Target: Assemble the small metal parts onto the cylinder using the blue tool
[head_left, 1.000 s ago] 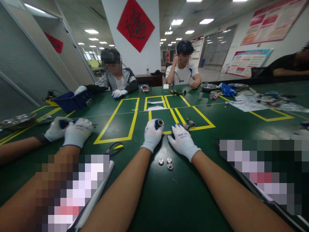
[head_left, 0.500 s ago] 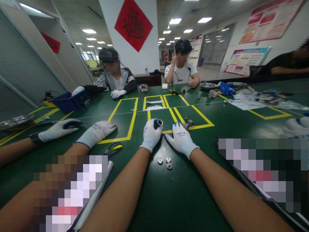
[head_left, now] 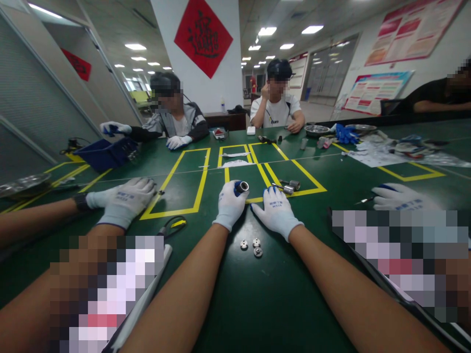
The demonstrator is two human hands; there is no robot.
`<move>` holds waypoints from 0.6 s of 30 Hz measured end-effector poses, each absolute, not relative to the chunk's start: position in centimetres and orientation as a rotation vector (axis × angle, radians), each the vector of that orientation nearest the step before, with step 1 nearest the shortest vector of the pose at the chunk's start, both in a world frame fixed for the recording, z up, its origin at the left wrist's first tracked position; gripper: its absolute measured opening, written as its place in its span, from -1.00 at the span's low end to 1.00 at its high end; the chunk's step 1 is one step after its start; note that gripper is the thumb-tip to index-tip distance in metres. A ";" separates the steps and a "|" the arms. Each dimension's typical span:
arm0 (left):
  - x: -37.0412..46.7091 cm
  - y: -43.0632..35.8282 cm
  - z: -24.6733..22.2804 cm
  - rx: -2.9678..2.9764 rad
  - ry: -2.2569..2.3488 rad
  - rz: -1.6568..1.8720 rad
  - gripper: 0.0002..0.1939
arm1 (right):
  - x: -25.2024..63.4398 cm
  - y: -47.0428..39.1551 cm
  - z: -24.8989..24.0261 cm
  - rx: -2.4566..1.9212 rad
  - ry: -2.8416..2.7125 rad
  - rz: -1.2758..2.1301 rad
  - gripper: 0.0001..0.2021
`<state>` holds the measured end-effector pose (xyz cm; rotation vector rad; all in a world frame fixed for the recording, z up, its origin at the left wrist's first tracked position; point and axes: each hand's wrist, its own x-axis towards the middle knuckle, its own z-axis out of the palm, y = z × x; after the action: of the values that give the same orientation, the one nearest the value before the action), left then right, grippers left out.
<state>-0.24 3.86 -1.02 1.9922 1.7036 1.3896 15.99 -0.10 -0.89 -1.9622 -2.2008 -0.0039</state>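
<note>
A small metal cylinder [head_left: 242, 187] is gripped upright in the closed left hand [head_left: 229, 206], its open end kept visible at the top. The right hand [head_left: 276, 214] is laid flat and spread on the desk [head_left: 257, 304], holding nothing. Three small discs [head_left: 252, 247] lie at 6 o'clock between the wrists. Compared with half a second earlier, the metal parts [head_left: 289, 187] at 1 o'clock are uncovered, the right fingertips having drawn back.

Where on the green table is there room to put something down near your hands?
Bare green lies inside the big yellow rectangle left of the left hand, and near the table's front edge, between the forearms below the three small metal discs. It is crowded past the right hand, by the metal parts.
</note>
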 end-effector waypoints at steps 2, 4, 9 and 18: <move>-0.2 3.8 -1.0 1.991 1.708 1.392 -0.72 | 16.0 -0.1 -0.8 -1.956 -2.205 0.011 -0.16; -0.2 3.8 -0.9 2.000 1.703 1.392 -0.72 | 16.0 -0.2 -0.7 -1.948 -2.214 0.015 -0.17; -0.2 3.8 -1.0 2.001 1.703 1.391 -0.71 | 15.9 -0.2 -0.8 -1.964 -2.212 0.022 -0.15; -0.2 3.7 -0.8 1.991 1.709 1.375 -0.71 | 16.1 0.1 -1.0 -2.011 -2.118 0.000 -0.16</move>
<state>-0.22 3.69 -0.81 1.9907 1.7090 1.3750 16.08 0.14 -1.04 -2.0108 -2.1178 -0.0004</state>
